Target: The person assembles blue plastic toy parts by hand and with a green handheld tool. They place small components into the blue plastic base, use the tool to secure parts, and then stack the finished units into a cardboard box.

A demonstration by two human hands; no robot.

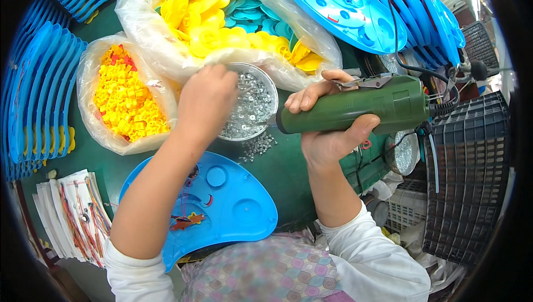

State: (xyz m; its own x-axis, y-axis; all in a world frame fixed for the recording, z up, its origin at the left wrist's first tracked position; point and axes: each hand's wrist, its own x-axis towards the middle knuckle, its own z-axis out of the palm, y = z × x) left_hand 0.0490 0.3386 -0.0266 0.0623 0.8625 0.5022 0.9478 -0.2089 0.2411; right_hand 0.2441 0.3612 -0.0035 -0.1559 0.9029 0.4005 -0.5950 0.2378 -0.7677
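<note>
My right hand (327,116) is wrapped round a green electric screwdriver (355,104) lying sideways, its dark nose end pointing left at the bowl's rim. Over the left side of a round metal bowl (272,88) is my left hand (208,99), its fingers bent together; whatever they pinch is hidden. Small silver screws (251,105) fill the bowl, and a few lie spilled beside it (258,146). Beneath my left forearm sits a blue plastic shell (247,207) with round recesses, thin wires and a small brown circuit board (187,221).
Behind the bowl, a clear bag (133,5) holds yellow and teal discs; another bag (91,130) holds small yellow and red parts. Blue shells are stacked at left (47,91) and far right (347,10). Wired parts (83,216) lie at near left. A black crate (466,180) stands right.
</note>
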